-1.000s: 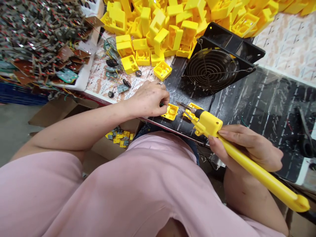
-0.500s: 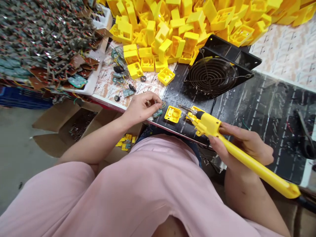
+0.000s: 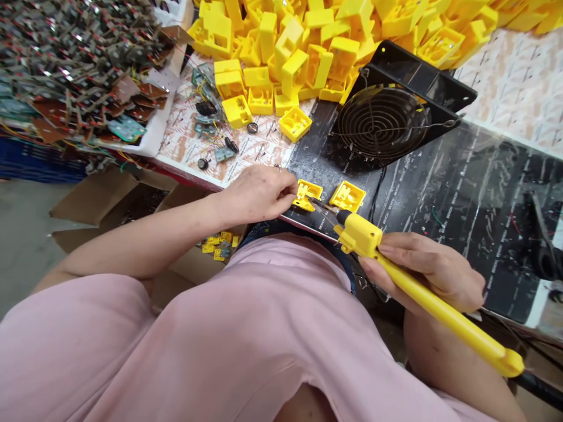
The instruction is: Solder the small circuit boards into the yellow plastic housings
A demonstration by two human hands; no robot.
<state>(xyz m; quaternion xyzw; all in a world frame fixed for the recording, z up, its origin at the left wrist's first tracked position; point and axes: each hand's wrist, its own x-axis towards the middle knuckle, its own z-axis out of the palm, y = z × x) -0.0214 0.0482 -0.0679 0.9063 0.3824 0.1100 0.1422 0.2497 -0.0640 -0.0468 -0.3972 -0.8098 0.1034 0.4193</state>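
My left hand (image 3: 266, 191) is closed at the left edge of a small yellow plastic casing (image 3: 313, 189), its fingertips pinching that edge and hiding part of it. The casing looks tilted. In my right hand (image 3: 428, 269) is a yellow soldering iron (image 3: 422, 293) with a gun-like front, fingers wrapped round its handle. Its metal tip (image 3: 323, 205) reaches to the casing; whether it touches inside I cannot tell. Just right of there a second open yellow casing (image 3: 348, 196) lies on the black mat.
A black fan (image 3: 382, 126) stands behind the casings. Yellow casings (image 3: 290, 64) are heaped at the back. Circuit boards (image 3: 88, 76) fill a white tray at the left. Small round parts (image 3: 203, 163) and wired boards (image 3: 224, 153) lie nearer. Scissors (image 3: 545, 240) lie at the right.
My left hand has moved from thin wires by a green circuit board to the casing's edge, and that casing has tilted. The board is out of sight. The soldering iron's tip has moved left.
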